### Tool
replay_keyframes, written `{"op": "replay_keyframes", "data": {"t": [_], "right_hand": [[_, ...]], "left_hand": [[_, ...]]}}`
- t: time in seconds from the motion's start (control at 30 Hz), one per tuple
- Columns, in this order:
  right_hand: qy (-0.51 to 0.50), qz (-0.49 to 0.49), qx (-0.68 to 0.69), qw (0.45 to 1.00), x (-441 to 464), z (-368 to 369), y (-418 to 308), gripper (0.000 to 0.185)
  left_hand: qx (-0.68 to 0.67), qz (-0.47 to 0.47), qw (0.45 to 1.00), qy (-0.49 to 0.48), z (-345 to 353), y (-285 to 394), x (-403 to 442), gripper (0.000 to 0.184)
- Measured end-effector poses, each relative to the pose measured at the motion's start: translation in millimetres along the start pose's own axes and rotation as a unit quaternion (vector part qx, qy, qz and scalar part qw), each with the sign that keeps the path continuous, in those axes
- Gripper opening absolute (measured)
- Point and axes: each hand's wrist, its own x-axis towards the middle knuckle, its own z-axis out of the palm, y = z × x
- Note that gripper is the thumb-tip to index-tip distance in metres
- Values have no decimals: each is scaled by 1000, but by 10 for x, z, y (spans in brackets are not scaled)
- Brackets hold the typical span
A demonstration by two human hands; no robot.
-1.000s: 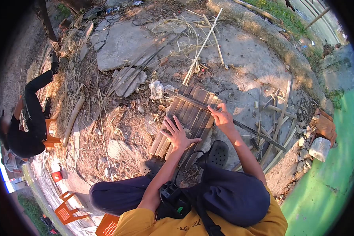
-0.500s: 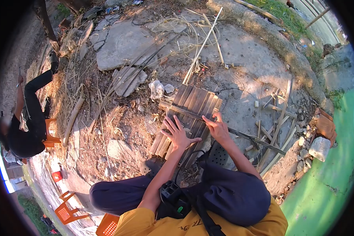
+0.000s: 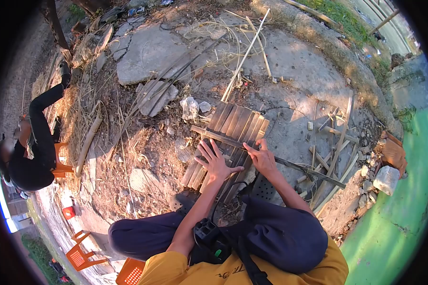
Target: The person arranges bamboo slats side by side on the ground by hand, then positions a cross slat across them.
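A panel of dark wooden slats [image 3: 238, 120] lies on the ground before my feet. Across it runs a long, thin dark strip [image 3: 297, 165], whose right end reaches past the panel over other sticks. My left hand [image 3: 216, 164] is spread flat on the slats, just below the strip, with fingers apart. My right hand [image 3: 262, 159] is at the strip near the panel's right edge, index finger and thumb apart, touching it; whether it grips the strip is hard to tell.
At the left a person in dark clothes [image 3: 31, 166] sits on an orange chair [image 3: 62, 161]. Loose sticks [image 3: 337, 156] lie at the right, pale strips [image 3: 246, 54] beyond the panel. A white block [image 3: 386, 180] stands by the green ground [image 3: 390, 237].
The dark strip and my right hand have moved down and toward me, and the strip's angle has changed. My left hand has stayed put. The seated person's arm has shifted.
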Motion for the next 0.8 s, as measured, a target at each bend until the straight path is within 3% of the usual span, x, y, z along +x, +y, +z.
{"op": "replay_keyframes", "data": {"t": [0.57,0.63,0.8], "right_hand": [[2,31,-14,999,99,-12,91,51],[57,9,-32,998,225,-24,211,56],[81,-12,-13,997,496,-236,373,56]], "left_hand": [[-49,8,999,12,-8,-18,-17,183],[-46,8,999,10,-3,-18,-24,183],[-54,4,999,4,-34,-6,-24,183]]}}
